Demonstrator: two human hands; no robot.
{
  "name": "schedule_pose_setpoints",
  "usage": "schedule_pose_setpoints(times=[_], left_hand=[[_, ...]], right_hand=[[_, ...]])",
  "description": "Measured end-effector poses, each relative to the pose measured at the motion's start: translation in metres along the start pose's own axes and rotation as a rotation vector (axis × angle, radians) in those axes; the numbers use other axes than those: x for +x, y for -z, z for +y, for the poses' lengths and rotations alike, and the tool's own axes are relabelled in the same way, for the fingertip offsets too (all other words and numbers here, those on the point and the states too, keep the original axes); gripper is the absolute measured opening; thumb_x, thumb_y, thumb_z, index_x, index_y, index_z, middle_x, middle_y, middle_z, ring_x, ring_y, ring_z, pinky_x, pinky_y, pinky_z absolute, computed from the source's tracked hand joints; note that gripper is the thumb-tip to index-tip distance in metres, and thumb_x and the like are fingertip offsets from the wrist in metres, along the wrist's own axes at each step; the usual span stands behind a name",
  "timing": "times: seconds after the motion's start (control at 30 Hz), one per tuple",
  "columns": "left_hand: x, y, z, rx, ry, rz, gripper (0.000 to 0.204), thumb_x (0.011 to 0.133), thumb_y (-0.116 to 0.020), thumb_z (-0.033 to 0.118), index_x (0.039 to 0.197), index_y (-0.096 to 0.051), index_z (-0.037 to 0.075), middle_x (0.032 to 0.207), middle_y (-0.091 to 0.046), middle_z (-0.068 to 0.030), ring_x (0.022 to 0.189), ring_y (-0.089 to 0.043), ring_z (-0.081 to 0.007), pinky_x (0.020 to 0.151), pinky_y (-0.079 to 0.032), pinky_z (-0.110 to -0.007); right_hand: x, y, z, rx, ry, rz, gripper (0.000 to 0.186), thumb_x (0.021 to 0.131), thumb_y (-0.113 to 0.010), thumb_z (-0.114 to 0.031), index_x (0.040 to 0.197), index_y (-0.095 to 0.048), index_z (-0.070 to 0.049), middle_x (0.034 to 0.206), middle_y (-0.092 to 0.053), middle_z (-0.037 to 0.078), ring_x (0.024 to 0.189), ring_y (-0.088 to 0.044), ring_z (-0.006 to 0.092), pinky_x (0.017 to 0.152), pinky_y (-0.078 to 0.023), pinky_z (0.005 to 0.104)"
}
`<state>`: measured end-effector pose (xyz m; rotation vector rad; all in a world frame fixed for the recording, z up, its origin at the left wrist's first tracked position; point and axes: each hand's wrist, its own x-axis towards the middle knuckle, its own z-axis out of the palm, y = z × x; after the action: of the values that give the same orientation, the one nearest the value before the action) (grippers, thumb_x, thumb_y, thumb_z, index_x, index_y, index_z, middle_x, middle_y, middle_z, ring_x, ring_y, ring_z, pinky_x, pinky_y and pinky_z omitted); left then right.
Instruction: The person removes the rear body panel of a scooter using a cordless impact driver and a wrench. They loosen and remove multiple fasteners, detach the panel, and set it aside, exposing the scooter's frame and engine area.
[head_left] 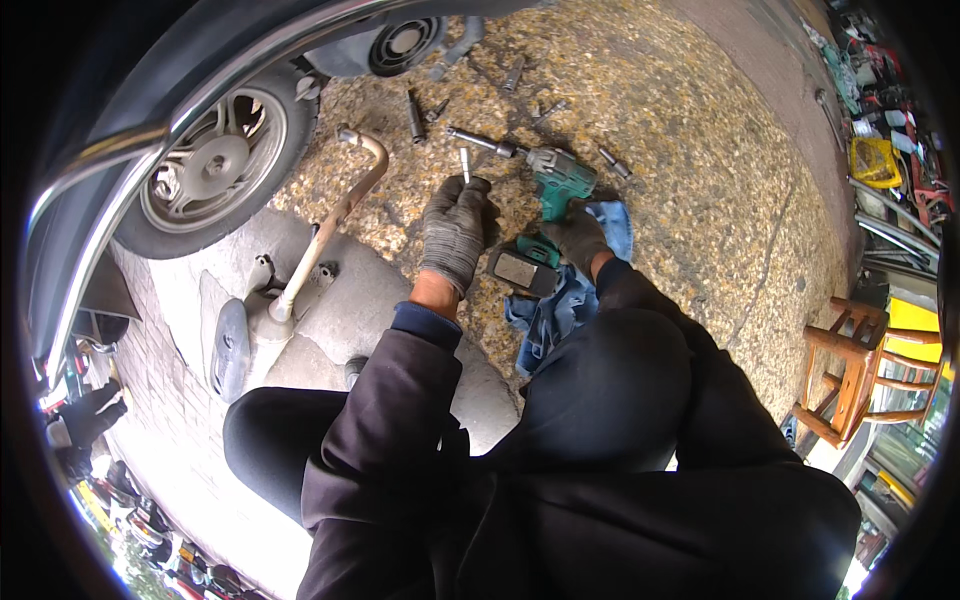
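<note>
My left hand (455, 230), in a grey work glove, is closed round a short shiny metal rod, perhaps a socket piece (465, 162), that points away from me. To its right, my gloved right hand (578, 238) grips the handle of a green cordless impact wrench (566, 178). A long socket extension (482, 140) runs leftward from the wrench's nose, its end just beyond the metal rod. The battery base (522, 270) sits near my left wrist. Under the wrench and my right hand lies a crumpled blue cloth (562, 312).
Loose sockets (415, 117) and a dark bit (614, 162) are scattered over the pebbled ground. A rusty exhaust pipe with muffler (300, 265) lies left, beside a scooter wheel (215, 165). Wooden stool (850, 370) and piled parts (890, 150) line the right side.
</note>
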<state>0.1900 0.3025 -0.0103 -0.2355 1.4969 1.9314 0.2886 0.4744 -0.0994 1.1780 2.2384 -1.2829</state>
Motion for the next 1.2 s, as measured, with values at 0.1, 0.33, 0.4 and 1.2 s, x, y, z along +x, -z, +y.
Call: schedule_pose_setpoints(times=[0.1, 0.33, 0.4, 1.2], left_hand=[[-0.006, 0.01, 0.018, -0.05, -0.01, 0.105, 0.015, 0.094, -0.052, 0.02, 0.099, -0.059, 0.007, 0.07, -0.06, -0.0064, 0.054, -0.058, -0.0192, 0.05, -0.05, -0.033], [-0.013, 0.028, 0.051, -0.121, -0.116, 0.098, 0.013, 0.093, -0.055, 0.019, 0.095, -0.058, 0.006, 0.07, -0.06, -0.0068, 0.055, -0.059, -0.0193, 0.048, -0.05, -0.033], [-0.007, 0.038, 0.054, -0.176, -0.156, 0.095, 0.012, 0.092, -0.055, 0.018, 0.094, -0.057, 0.006, 0.07, -0.06, -0.0066, 0.053, -0.058, -0.0193, 0.048, -0.049, -0.033], [0.013, 0.041, 0.159, -1.25, -0.176, -0.228, 0.025, 0.098, -0.034, 0.025, 0.079, -0.045, 0.012, 0.065, -0.045, -0.0026, 0.058, -0.044, -0.0181, 0.057, -0.043, -0.037]], right_hand=[[0.012, -0.02, 0.019, 0.173, 0.042, -0.045, 0.051, 0.078, -0.076, -0.012, 0.118, -0.048, -0.001, 0.103, -0.065, 0.011, 0.091, -0.062, 0.0259, 0.081, -0.049, 0.0388], [0.016, -0.029, 0.031, 0.506, -0.028, -0.036, 0.049, 0.072, -0.076, -0.009, 0.114, -0.051, -0.002, 0.097, -0.063, 0.01, 0.089, -0.06, 0.0239, 0.075, -0.049, 0.038], [0.01, -0.022, 0.032, 0.407, -0.099, -0.047, 0.048, 0.07, -0.077, -0.012, 0.111, -0.054, -0.002, 0.095, -0.063, 0.01, 0.088, -0.061, 0.0255, 0.075, -0.049, 0.0393], [-0.154, 0.058, -0.197, 0.291, 0.555, -0.176, 0.029, 0.084, -0.074, -0.019, 0.108, -0.063, -0.006, 0.086, -0.062, 0.002, 0.067, -0.059, 0.0117, 0.054, -0.048, 0.028]])
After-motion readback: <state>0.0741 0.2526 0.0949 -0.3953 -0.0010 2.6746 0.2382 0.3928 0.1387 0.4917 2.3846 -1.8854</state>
